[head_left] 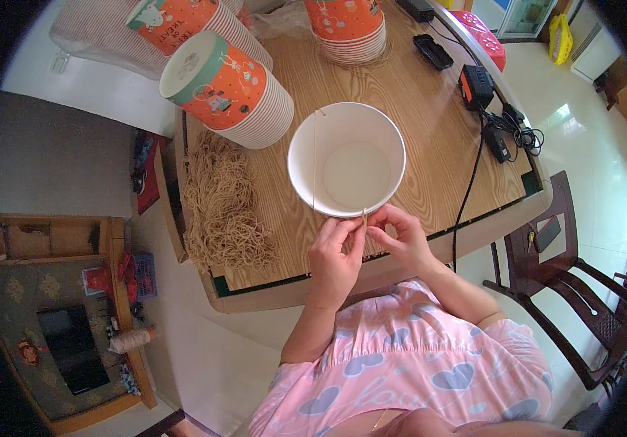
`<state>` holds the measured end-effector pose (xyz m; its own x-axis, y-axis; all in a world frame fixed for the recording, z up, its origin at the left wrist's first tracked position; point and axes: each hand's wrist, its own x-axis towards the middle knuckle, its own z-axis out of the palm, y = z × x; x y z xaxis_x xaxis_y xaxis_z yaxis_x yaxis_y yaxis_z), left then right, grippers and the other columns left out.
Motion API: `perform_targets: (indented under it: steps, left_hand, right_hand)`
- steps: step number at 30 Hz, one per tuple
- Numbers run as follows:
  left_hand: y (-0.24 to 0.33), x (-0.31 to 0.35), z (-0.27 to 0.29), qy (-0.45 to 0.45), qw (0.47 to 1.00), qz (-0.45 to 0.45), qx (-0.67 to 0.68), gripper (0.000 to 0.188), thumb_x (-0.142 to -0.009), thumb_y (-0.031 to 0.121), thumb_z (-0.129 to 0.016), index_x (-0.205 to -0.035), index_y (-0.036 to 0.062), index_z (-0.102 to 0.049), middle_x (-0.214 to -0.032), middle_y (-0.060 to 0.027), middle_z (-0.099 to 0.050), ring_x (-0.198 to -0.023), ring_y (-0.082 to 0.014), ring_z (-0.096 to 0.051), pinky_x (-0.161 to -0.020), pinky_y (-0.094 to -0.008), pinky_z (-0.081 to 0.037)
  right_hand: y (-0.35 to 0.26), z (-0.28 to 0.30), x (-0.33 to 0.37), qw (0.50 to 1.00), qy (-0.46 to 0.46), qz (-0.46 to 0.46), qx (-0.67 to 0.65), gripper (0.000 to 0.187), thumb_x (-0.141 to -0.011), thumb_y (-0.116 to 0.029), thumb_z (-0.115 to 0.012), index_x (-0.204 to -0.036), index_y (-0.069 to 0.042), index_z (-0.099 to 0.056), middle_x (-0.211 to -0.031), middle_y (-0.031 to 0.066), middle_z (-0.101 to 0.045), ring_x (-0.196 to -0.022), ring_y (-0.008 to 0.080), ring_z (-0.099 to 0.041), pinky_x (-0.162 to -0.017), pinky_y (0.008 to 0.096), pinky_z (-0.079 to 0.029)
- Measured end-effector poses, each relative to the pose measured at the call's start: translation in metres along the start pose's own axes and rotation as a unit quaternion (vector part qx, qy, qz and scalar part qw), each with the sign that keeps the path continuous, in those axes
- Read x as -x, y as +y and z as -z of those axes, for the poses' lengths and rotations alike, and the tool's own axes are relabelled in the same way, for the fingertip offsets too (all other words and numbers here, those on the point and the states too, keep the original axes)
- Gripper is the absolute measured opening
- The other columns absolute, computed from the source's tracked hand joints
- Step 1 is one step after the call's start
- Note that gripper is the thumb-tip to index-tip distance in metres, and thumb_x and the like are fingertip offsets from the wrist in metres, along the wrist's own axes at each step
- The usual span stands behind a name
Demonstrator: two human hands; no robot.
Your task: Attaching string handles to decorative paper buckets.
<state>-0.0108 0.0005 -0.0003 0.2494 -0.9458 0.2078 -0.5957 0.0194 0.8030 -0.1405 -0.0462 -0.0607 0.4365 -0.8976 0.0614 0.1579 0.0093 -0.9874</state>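
A white-lined paper bucket stands upright on the wooden table, its open top facing me. A thin tan twine runs across its mouth from a hole at the far rim toward the near rim. At that near rim, my left hand and my right hand meet with fingers pinched around the twine's end, where a short piece stands up over the edge. The fingers partly hide the twine there. To the left of the bucket lies a loose pile of tan twine pieces.
Stacked orange-and-green printed paper buckets lean at the far left, beside clear plastic wrapping. Another bucket stack stands at the back. A black charger and cables lie along the table's right side. A dark wooden chair is at right.
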Motion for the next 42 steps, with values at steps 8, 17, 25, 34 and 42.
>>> perform_targets:
  steps: [8, 17, 25, 34, 42]
  left_hand:
    - [-0.006, 0.003, -0.008, 0.027, 0.999, 0.000, 0.025, 0.009, -0.081, 0.004, -0.065, -0.087, -0.0017, -0.063, -0.079, -0.0094, -0.061, -0.066, -0.0170, -0.059, -0.060, -0.0276, -0.046]
    - [-0.006, -0.007, -0.003, 0.016, 0.998, 0.036, 0.044, 0.010, -0.080, 0.004, -0.065, -0.089, -0.0009, -0.065, -0.082, -0.0097, -0.065, -0.069, -0.0150, -0.061, -0.062, -0.0267, -0.048]
    - [-0.015, -0.002, -0.002, 0.039, 0.994, 0.064, 0.077, 0.008, -0.080, 0.003, -0.065, -0.088, 0.0008, -0.065, -0.078, -0.0098, -0.066, -0.065, -0.0169, -0.063, -0.062, -0.0276, -0.049]
    - [-0.010, -0.006, 0.002, 0.017, 0.996, 0.009, -0.084, 0.011, -0.080, 0.007, -0.065, -0.089, 0.0014, -0.063, -0.079, -0.0132, -0.064, -0.072, -0.0256, -0.064, -0.063, -0.0354, -0.049]
    - [-0.016, -0.006, 0.001, 0.015, 0.999, 0.040, 0.029, 0.008, -0.081, 0.007, -0.065, -0.084, -0.0002, -0.064, -0.078, -0.0125, -0.065, -0.071, -0.0230, -0.064, -0.065, -0.0322, -0.049]
  right_hand:
    - [-0.009, 0.001, 0.004, 0.995, -0.003, 0.051, 0.088, 0.008, -0.079, -0.003, -0.065, -0.084, 0.001, -0.059, -0.078, 0.0045, -0.056, -0.071, 0.0119, -0.052, -0.064, 0.0250, -0.043]
    - [-0.009, -0.001, 0.005, 0.999, 0.034, -0.003, 0.022, 0.009, -0.082, -0.006, -0.064, -0.085, 0.001, -0.059, -0.077, 0.0036, -0.056, -0.071, 0.0106, -0.051, -0.064, 0.0244, -0.042]
    - [-0.008, 0.002, 0.001, 0.999, 0.026, -0.014, 0.038, 0.007, -0.084, -0.006, -0.062, -0.087, 0.000, -0.059, -0.081, 0.0003, -0.057, -0.077, 0.0079, -0.051, -0.071, 0.0226, -0.041]
    - [-0.005, -0.002, -0.003, 0.999, 0.023, -0.026, 0.007, 0.014, -0.084, -0.005, -0.061, -0.097, 0.001, -0.062, -0.088, 0.0030, -0.061, -0.082, 0.0092, -0.054, -0.075, 0.0241, -0.044]
    - [-0.006, 0.004, -0.002, 0.998, 0.016, -0.058, 0.031, 0.013, -0.087, -0.003, -0.058, -0.099, 0.000, -0.062, -0.088, 0.0013, -0.061, -0.083, 0.0074, -0.053, -0.075, 0.0234, -0.043]
